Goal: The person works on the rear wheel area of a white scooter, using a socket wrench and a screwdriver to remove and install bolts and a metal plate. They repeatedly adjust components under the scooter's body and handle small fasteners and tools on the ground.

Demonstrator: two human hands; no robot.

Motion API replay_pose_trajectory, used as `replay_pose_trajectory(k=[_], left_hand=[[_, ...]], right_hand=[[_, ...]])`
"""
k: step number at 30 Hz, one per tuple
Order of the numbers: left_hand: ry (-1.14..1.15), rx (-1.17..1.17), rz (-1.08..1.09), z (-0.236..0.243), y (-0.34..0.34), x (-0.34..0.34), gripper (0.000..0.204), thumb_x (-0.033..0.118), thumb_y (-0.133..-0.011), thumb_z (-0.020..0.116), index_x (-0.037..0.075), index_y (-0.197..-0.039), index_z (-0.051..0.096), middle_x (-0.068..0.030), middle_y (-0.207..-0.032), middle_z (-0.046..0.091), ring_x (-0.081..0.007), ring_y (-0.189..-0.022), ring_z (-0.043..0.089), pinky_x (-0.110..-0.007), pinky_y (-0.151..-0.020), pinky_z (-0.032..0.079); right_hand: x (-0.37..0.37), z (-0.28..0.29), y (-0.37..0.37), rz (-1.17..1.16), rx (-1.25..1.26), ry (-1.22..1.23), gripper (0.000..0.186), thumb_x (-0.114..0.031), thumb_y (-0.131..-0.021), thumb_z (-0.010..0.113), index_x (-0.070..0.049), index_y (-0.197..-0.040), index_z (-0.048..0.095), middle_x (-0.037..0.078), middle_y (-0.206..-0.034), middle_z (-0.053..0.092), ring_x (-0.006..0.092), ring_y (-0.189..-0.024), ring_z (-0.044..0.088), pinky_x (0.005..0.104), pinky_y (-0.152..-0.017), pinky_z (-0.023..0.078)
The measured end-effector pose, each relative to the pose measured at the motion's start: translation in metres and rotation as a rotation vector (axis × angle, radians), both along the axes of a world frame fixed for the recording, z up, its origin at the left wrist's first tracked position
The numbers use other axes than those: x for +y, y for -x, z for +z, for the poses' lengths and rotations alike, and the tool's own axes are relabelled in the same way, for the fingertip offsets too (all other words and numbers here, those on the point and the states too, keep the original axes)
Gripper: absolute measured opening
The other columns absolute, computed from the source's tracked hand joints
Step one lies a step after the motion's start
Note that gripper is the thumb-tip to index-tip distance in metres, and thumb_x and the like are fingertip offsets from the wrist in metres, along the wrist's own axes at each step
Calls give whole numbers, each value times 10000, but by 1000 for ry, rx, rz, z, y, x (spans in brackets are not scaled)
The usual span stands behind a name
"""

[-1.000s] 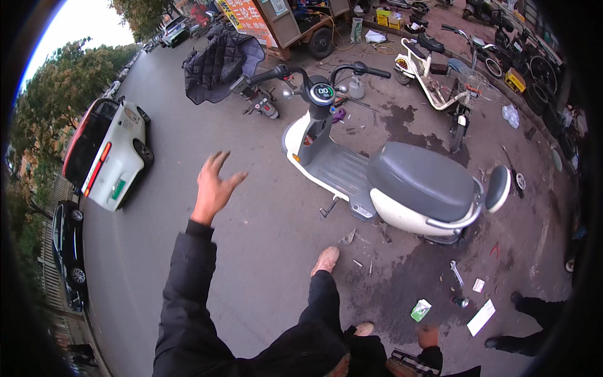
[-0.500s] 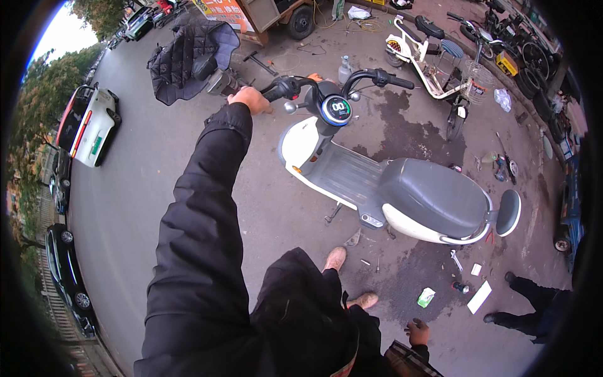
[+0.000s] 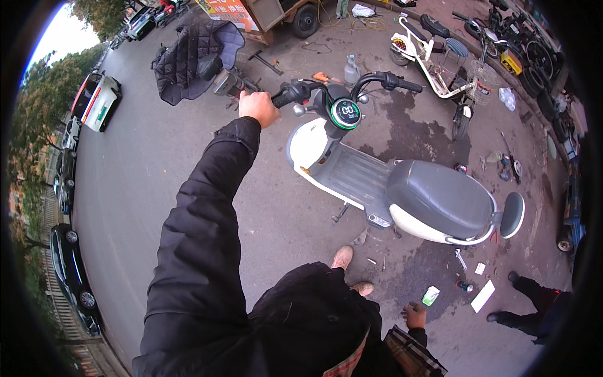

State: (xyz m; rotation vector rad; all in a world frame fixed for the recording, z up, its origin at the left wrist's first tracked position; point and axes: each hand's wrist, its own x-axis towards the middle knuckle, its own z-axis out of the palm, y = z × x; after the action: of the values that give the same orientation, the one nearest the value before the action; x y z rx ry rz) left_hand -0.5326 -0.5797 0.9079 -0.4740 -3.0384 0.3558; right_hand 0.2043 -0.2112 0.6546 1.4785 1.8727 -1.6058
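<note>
My left hand [image 3: 258,108] is closed round the left handlebar grip [image 3: 282,97] of a white scooter with a grey seat [image 3: 440,195] and a lit round display [image 3: 345,113]. My right hand [image 3: 414,314] hangs low at my side, fingers loosely apart, nearest a green-and-white packet [image 3: 431,295] on the ground. A small can [image 3: 464,286], a silver wrench [image 3: 460,257] and a white rectangular sheet [image 3: 482,295] lie beside the packet.
A quilted cover [image 3: 182,66] sits beyond my left hand. A cart [image 3: 264,25] and a second white scooter [image 3: 433,81] stand behind. Cars [image 3: 100,100] line or travel the road at left. Another person's legs [image 3: 531,301] are at lower right; bike parts crowd the right edge.
My left hand has reached up and right from mid-air and taken hold of the handlebar grip. The white car has moved farther up the road.
</note>
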Motion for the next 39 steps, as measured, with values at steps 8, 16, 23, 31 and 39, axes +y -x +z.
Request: replay_pose_trajectory(k=[8, 16, 23, 31, 39], left_hand=[[-29, -39, 171, -4, 2, 9, 971, 418, -772, 773, 81, -1585, 363, -170, -1614, 413, -372, -1557, 264, -637, -1204, 214], [68, 57, -48, -3, 3, 5, 246, 254, -815, 638, 70, -940, 744, -169, -892, 771, -354, -857, 747, -459, -930, 488], [69, 49, -76, -3, 0, 5, 256, 251, -815, 651, 72, -972, 746, -177, -921, 769, -349, -901, 745, -459, -947, 500], [112, -38, -144, -14, 25, -15, 594, 416, -880, 695, 109, -1383, 620, -210, -1252, 706, -334, -1191, 673, -452, -1007, 532], [241, -59, 19, -42, 91, -34, 543, 389, -826, 617, 35, -1232, 689, -224, -1241, 712, -452, -1185, 654, -561, -999, 485]], right_hand=[[0, 8, -6, 31, -31, -14, 424, -189, -918, 704, 80, -1243, 656, 166, -936, 749, 232, -756, 748, 319, -626, 561], [-11, 7, -21, -25, -68, 11, 438, -197, -914, 715, 83, -1247, 662, 172, -942, 755, 228, -751, 748, 323, -633, 560], [-14, -8, -24, 9, -56, -15, 437, -210, -906, 726, 73, -1235, 672, 176, -913, 764, 221, -762, 751, 331, -647, 562], [-24, -20, -37, 388, -179, -450, 440, -342, -898, 716, 25, -1141, 719, 187, -883, 761, 315, -817, 742, 427, -754, 561], [-52, 8, -45, -80, -129, -151, 469, -345, -859, 727, -2, -1179, 734, 243, -1055, 755, 399, -1001, 726, 457, -895, 564]])
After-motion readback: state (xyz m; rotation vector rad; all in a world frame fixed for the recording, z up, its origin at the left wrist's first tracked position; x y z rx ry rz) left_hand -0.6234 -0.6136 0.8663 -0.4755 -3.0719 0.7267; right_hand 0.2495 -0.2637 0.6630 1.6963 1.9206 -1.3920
